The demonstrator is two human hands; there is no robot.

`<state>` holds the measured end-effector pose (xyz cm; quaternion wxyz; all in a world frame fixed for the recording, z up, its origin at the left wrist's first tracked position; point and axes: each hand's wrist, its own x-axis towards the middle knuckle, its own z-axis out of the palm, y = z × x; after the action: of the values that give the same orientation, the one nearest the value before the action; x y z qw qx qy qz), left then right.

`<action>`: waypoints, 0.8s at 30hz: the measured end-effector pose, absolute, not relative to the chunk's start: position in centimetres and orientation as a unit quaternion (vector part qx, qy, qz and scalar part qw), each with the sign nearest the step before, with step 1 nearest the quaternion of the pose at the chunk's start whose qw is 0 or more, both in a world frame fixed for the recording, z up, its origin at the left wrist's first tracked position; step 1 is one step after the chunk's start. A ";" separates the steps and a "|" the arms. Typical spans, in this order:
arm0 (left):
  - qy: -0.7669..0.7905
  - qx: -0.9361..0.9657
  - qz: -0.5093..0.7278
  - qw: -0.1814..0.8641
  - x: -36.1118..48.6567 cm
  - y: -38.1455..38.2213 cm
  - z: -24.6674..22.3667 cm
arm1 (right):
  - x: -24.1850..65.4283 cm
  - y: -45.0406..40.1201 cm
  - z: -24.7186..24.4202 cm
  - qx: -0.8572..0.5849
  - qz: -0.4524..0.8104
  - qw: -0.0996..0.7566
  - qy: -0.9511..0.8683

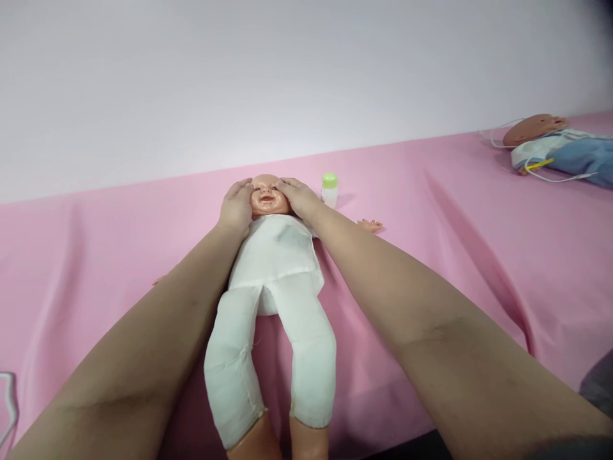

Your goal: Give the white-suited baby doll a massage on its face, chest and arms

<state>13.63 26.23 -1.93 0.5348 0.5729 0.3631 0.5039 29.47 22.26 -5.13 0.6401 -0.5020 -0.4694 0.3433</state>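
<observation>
A baby doll with a white cloth body lies on its back, head away from me and legs toward me. Against one side of its hard plastic head rests my left hand, fingers bent along the temple. My right hand cups the opposite side, fingertips near the doll's eye. Together both palms hold the head between them. Just right of my right hand stands a small bottle with a green cap. My forearms partly cover the doll's outstretched arms.
Pink cloth with folds covers the surface up to a pale wall. At the far right lies a second doll in blue and white clothing, with a white cord and a yellow strip. Part of a white cord shows at the left edge.
</observation>
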 end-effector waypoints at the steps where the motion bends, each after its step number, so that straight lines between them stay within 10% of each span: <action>1: 0.362 0.574 0.504 0.533 13.6 26.3 -1.9 | 29.5 22.4 -5.2 -0.502 0.342 0.640 -0.470; 24: 0.344 0.566 0.518 0.542 13.8 27.6 -2.8 | 29.7 23.3 -6.2 -0.461 0.355 0.668 -0.464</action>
<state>13.82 27.60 -2.83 0.5421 0.5658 0.3436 0.5176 29.71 23.32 -6.17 0.6679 -0.4611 -0.4640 0.3549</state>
